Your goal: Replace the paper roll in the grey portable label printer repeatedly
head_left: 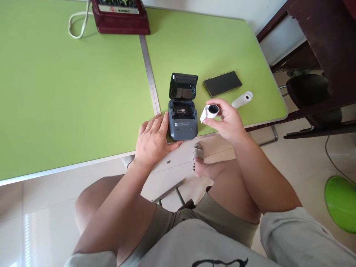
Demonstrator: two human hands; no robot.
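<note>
A dark grey label printer (183, 128) stands at the table's near edge. Its lid (183, 87) is raised, and the inner bay is exposed. My left hand (152, 139) lies against the printer's left side, fingers stretched out and the thumb along its lower front; it is open. To the right of the printer, my right hand (229, 120) pinches a white paper roll (207, 112) with a dark hollow core between thumb and fingers. A loose end of the paper points toward the printer, apart from it.
A black phone (222, 83) lies on the green table (83, 92) behind the roll. Another white roll (242, 99) rests on its side near the right edge. A dark red framed object (121, 22) with a white cord stands at the back. A dark chair (311, 96) is at the right.
</note>
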